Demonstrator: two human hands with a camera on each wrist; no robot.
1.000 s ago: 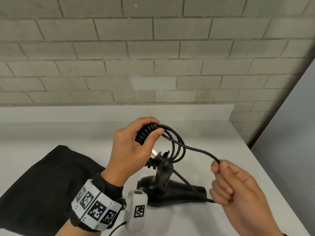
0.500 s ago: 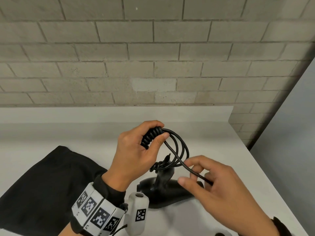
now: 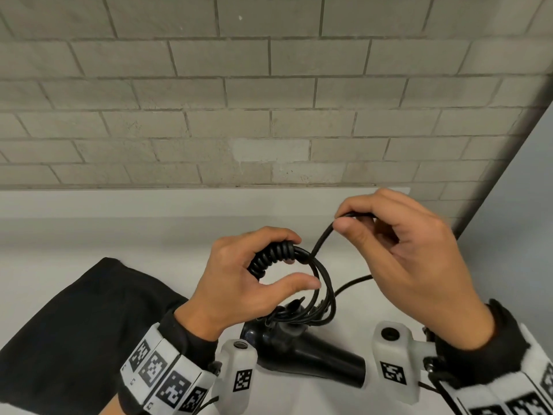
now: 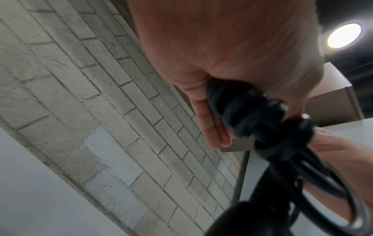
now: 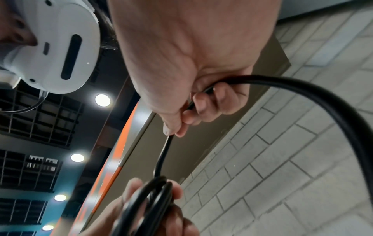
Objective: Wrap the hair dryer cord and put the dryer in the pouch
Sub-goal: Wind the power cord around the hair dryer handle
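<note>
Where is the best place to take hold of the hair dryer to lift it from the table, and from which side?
Probably the handle: it stands up from the hair dryer, whose body lies flat on the table, so fingers can close round it from above. The cord loops held by the left hand hang against it and partly hide it, so approach from the free right side.

your head view looks down on the table; both wrist views look up, close, sharing the cord [image 3: 324, 283].
</note>
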